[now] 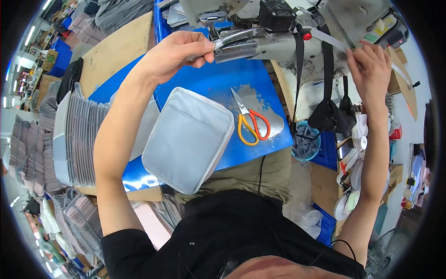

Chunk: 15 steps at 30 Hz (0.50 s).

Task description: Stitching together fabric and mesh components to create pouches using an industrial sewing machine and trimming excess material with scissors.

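My left hand (188, 50) is closed in a pinch at the tip of a metal guide (239, 36) on a sewing machine (283, 49). A small whitish bit shows at its fingertips, too small to name. Off to the right, my right hand (370, 69) pinches the end of a light grey strip (331, 39), which slants up from it to the machine. Below my left hand, a grey fabric case (188, 139) with rounded corners lies on the blue tabletop (200, 76). Scissors (251, 124) with orange and yellow handles lie beside it, blades pointing away from me.
Stacks of grey fabric panels (81, 139) stand left of the table. Black straps (328, 74) hang from the machine near my right arm. A light blue basket of scraps (306, 142) sits below, with tape rolls (355, 176) and a cardboard box (324, 188) on the right.
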{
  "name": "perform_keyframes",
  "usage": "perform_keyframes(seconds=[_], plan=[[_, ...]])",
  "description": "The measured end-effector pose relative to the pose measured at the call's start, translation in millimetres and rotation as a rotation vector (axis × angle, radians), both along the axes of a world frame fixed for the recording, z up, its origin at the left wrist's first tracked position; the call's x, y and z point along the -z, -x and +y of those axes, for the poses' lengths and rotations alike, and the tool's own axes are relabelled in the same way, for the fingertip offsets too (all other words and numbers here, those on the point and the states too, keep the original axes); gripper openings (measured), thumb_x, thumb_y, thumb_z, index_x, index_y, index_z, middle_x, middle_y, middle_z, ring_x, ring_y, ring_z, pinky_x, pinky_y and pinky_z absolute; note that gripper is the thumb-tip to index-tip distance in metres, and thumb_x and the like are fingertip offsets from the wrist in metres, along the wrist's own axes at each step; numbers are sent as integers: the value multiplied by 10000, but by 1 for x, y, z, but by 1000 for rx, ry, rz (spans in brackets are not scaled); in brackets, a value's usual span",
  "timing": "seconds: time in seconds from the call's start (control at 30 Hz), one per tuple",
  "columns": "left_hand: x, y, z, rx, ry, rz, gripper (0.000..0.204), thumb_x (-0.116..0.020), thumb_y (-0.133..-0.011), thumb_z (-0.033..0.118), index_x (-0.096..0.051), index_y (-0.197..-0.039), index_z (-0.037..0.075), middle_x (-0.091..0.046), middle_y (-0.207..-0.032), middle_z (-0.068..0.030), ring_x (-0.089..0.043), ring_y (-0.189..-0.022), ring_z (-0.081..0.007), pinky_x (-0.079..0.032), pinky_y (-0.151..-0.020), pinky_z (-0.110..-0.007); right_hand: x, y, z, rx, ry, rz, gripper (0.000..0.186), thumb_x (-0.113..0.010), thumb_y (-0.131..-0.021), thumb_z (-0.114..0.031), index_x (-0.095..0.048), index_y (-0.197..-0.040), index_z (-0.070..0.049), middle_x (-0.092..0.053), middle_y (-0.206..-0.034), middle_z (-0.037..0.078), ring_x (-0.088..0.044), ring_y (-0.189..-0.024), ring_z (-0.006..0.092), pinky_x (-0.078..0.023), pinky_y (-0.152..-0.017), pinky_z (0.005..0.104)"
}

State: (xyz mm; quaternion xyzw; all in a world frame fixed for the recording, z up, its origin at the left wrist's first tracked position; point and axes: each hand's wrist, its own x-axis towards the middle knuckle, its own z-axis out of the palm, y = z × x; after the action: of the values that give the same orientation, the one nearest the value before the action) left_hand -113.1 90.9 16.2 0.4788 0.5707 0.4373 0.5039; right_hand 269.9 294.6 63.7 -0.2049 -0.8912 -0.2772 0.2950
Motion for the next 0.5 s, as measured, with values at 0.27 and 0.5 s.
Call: perform_keyframes(seconds=[0.27, 0.5], plan=[[9, -4, 2, -14, -27, -61, 274, -687, -998, 365, -690, -930, 99, -710, -857, -6, -609, -748, -55, -481, -740, -229, 1, -28, 7, 21, 97, 16, 279, -734, -910, -205, -588, -756, -24, -551, -745, 63, -568, -840, 259, -436, -887, 405], [15, -5, 0, -22, -96, -74, 247, -625, -1032, 334, -646, -996, 90, -688, -879, -8, -608, -753, -57, -512, -696, -203, 13, -42, 26, -98, 282, 136, 284, -729, -869, -92, -506, -726, 11, -557, -761, 91, -539, -787, 240, -452, -772, 340]])
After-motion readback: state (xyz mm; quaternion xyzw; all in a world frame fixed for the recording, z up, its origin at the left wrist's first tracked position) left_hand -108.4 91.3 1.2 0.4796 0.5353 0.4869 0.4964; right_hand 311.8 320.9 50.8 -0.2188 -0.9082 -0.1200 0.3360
